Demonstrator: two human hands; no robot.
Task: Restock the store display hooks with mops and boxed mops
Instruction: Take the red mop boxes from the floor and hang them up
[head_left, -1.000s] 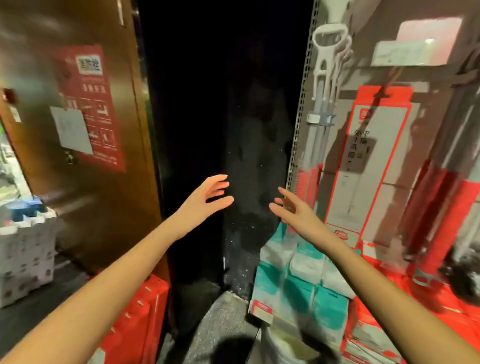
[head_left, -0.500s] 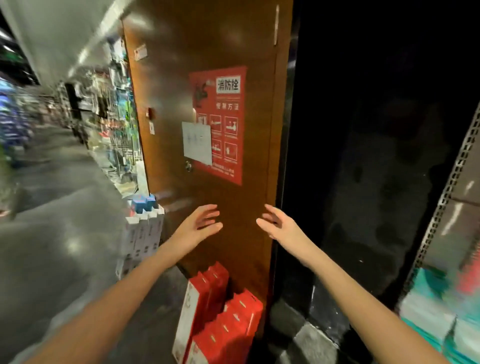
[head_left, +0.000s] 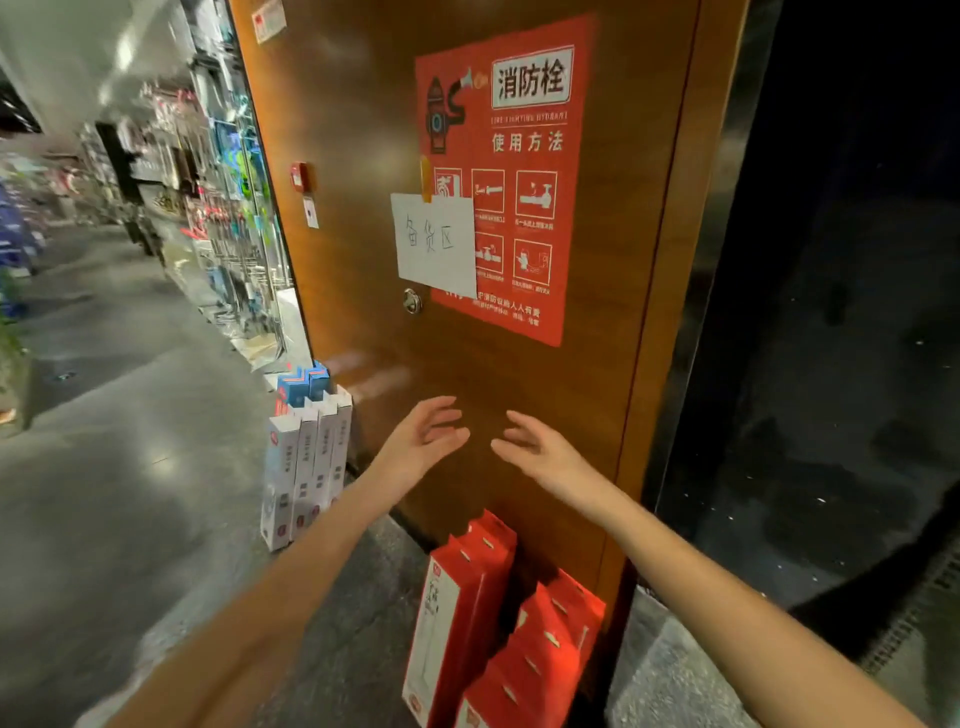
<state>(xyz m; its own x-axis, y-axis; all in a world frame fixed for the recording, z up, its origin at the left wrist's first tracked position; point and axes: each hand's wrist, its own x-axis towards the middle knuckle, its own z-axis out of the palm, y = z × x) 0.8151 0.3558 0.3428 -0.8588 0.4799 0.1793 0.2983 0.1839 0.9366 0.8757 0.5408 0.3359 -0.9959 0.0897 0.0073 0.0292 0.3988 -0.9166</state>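
The left hand (head_left: 423, 441) and right hand (head_left: 540, 452) hover empty before the wooden door (head_left: 363, 130), fingers apart and relaxed. The red boxed mops (head_left: 467, 613) lean against the door's bottom edge, below the hands. They look long, stiff and probably light, so gripping both long edges near mid-height should steady one.

Glossy wood door (head_left: 363, 156), paper notice (head_left: 435, 244)
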